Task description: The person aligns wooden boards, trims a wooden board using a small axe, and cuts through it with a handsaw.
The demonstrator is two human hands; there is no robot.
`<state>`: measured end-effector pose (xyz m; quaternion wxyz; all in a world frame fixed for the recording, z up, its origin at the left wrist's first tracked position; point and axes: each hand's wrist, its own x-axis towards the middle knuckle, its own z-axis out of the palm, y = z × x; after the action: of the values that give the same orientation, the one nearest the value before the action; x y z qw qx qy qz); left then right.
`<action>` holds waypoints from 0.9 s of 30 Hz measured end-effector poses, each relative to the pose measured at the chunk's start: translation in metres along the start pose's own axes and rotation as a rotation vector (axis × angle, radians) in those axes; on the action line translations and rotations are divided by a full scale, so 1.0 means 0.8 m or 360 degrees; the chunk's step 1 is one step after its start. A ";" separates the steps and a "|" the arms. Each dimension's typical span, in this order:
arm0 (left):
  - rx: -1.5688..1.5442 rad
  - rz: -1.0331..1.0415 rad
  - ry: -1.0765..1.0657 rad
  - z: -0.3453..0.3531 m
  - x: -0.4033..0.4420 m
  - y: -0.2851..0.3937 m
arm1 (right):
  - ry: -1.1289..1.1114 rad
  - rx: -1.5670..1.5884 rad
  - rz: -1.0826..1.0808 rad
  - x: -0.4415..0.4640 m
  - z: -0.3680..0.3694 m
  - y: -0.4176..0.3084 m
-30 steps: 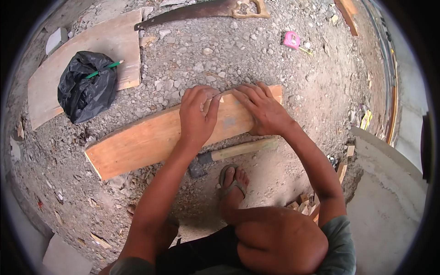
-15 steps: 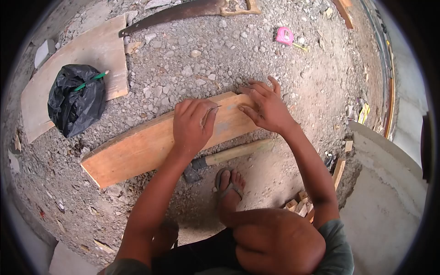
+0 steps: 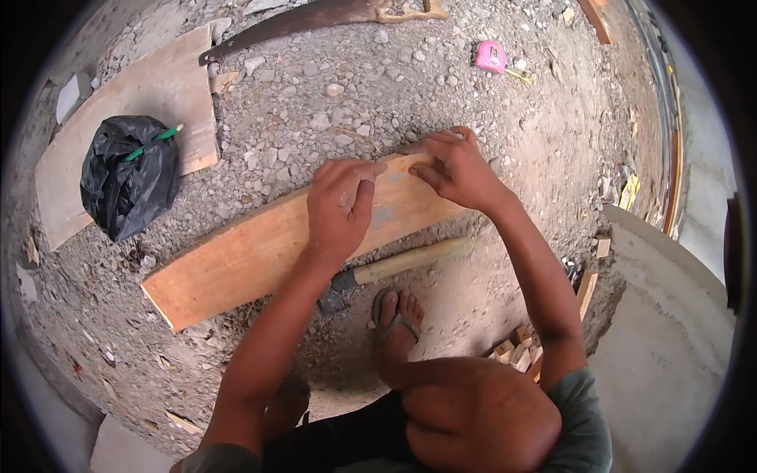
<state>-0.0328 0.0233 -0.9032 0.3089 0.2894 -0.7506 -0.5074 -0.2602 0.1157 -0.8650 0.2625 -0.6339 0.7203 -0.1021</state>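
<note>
1. Wooden plank: broad face up on gravel, presumably for firm backing.
2. Left hand, right hand: over its right half, fingers curled; whether clamped on anything, I cannot tell.
3. Hammer: beside its near edge, I judge within easy reach.

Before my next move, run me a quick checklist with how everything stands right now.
1. Board beneath both hands: ok.
2. Left hand grip on anything small: cannot tell, fingers hide it.
3. Right hand empty: cannot tell.
4. Hammer close by: ok, beside the board on the person's side.
5. Saw apart from the board: ok.
6. Tape measure fully retracted: not ok, a yellow strip sticks out.
</note>
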 end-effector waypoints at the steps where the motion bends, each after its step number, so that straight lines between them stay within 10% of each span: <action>1: -0.0030 -0.0014 -0.0018 -0.002 0.001 0.000 | -0.0012 0.0026 0.0019 0.000 0.000 0.001; 21: 0.0020 -0.0173 -0.0041 0.013 0.012 0.008 | -0.0124 0.0344 0.0363 0.012 -0.003 0.002; 27: 0.0103 -0.0046 -0.0160 0.013 0.013 0.000 | 0.0561 0.0019 0.0174 0.002 0.012 -0.012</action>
<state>-0.0473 0.0215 -0.9046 0.2538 0.2843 -0.7769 -0.5011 -0.2472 0.1143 -0.8690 0.1410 -0.5645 0.7880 -0.2014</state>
